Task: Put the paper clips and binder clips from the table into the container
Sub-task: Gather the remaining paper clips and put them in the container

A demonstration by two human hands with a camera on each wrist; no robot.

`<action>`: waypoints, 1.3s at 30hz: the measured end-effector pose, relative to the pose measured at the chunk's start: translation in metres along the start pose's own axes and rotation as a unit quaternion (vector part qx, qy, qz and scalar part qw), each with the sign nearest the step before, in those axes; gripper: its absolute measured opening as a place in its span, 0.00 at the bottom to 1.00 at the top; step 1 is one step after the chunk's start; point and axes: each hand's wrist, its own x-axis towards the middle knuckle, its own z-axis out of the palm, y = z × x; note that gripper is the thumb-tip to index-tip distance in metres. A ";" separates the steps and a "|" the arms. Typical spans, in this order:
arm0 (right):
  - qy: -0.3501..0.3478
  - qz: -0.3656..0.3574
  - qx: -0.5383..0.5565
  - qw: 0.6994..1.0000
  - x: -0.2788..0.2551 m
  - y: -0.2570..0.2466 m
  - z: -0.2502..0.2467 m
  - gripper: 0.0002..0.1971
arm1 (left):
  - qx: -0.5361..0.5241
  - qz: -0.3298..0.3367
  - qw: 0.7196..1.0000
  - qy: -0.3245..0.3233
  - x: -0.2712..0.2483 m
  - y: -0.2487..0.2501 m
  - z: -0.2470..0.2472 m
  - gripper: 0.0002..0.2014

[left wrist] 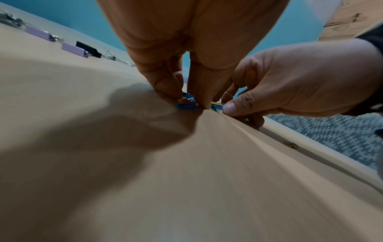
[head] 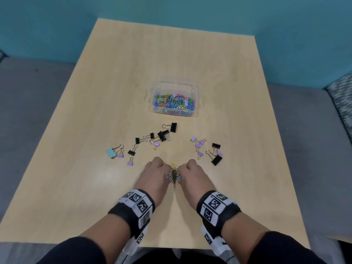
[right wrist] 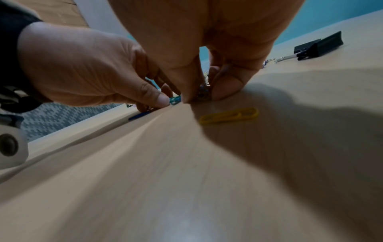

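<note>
A small heap of coloured paper clips (head: pixel 174 171) lies on the wooden table (head: pixel 95 187) between my two hands. My left hand (left wrist: pixel 187 99) pinches blue clips from that heap with curled fingers. My right hand (right wrist: pixel 204 95) pinches other clips from its side. A yellow paper clip (right wrist: pixel 230 115) lies loose just by the right fingers. The clear container (head: pixel 194 103), partly filled with coloured paper clips, stands beyond the hands at mid-table. Black binder clips (head: pixel 173 127) and purple binder clips (head: pixel 193 138) are scattered between hands and container.
A teal binder clip (head: pixel 111 153) lies at the far left of the scatter and a large black binder clip (head: pixel 216 160) at the right. The table's near edge (head: pixel 171 247) is close behind my wrists. Grey seating (head: pixel 28 111) flanks the table.
</note>
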 end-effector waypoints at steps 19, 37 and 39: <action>0.009 0.048 0.069 0.996 0.007 0.005 -0.020 0.05 | 0.162 0.005 0.984 -0.077 0.009 0.017 -0.015 0.09; 0.078 0.089 0.417 0.901 0.076 0.017 -0.117 0.09 | -0.434 -0.145 0.886 0.070 0.084 0.011 -0.106 0.09; 0.114 0.067 0.374 0.918 0.108 0.014 -0.138 0.09 | -0.419 -0.108 0.895 0.106 0.116 0.019 -0.124 0.11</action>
